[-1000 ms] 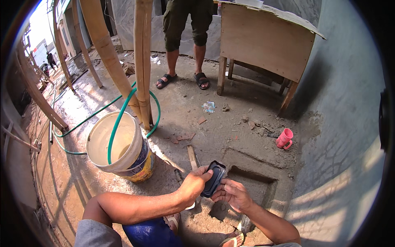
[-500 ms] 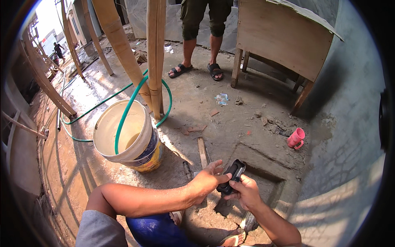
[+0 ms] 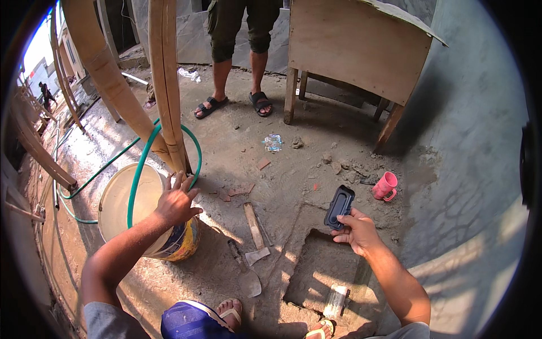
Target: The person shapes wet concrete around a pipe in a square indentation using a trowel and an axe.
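Observation:
My right hand [image 3: 359, 232] grips a small oblong black plastic case [image 3: 340, 207] by its near end, thumb on its recessed face. The case is held up above the far edge of a rectangular pit [image 3: 322, 265]. My left hand [image 3: 176, 202] is raised at the right side of a large bucket [image 3: 186, 240], fingers apart with nothing in them. I cannot tell whether it touches the rim. A green hose [image 3: 137, 186] runs into the bucket. On the ground between my hands lie a trowel [image 3: 249, 282] and a wooden-handled tool with a flat metal head [image 3: 252, 226].
A pink mug [image 3: 385, 186] lies tilted near the grey wall [image 3: 468, 186]. Bamboo poles [image 3: 165, 85] rise behind the bucket. A person in black sandals [image 3: 261, 104] stands ahead, left of a wooden table-like stand [image 3: 355, 51]. Tile shards [image 3: 263, 163] lie on the muddy ground.
My left hand has let go of the black case and moved left to the bucket. My right hand has carried the case up and right. The view has shifted, showing the trowel and pit more fully.

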`<state>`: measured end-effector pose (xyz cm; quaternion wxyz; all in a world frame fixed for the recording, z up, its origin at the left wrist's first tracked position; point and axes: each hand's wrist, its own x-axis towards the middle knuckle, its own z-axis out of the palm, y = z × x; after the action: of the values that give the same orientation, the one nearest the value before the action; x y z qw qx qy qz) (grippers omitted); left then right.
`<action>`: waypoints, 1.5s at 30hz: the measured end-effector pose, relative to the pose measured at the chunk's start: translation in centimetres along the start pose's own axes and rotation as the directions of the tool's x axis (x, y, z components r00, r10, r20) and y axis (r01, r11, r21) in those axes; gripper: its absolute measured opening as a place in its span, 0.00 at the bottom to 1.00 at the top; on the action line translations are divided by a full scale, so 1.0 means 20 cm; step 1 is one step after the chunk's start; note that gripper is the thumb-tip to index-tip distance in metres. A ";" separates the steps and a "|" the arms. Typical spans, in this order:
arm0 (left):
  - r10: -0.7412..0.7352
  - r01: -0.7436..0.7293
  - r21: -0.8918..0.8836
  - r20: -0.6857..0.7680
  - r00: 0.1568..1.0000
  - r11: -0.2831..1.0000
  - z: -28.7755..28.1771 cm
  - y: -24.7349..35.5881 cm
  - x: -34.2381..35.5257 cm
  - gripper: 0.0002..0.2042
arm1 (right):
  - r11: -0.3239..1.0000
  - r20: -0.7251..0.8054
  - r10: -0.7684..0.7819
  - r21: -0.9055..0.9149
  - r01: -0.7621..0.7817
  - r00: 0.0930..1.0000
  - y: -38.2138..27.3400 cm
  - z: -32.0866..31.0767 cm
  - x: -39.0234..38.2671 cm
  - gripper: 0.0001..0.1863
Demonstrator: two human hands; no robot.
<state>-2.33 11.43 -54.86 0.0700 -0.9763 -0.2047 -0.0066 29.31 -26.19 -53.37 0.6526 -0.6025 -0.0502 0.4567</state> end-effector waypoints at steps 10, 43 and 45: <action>0.009 -0.013 -0.029 -0.138 0.990 1.000 -0.18 -0.10 0.08 0.36 | 0.874 0.083 -0.332 -0.347 0.340 0.940 -1.06 0.49 0.44 0.12; 0.171 -0.163 -0.134 0.044 0.984 0.977 -0.02 -0.20 0.07 0.35 | 0.763 0.235 -0.507 -0.324 0.559 0.829 -1.62 1.70 1.30 0.13; 0.169 -0.159 -0.152 0.053 0.984 0.976 -0.04 -0.16 0.12 0.35 | 0.709 0.289 -0.570 -0.298 0.639 0.769 -1.62 1.64 1.37 0.13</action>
<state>-1.41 15.24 -53.53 -0.0086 -0.9920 -0.1246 0.0159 42.28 20.75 -30.75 0.6296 -0.6240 -0.3900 0.2493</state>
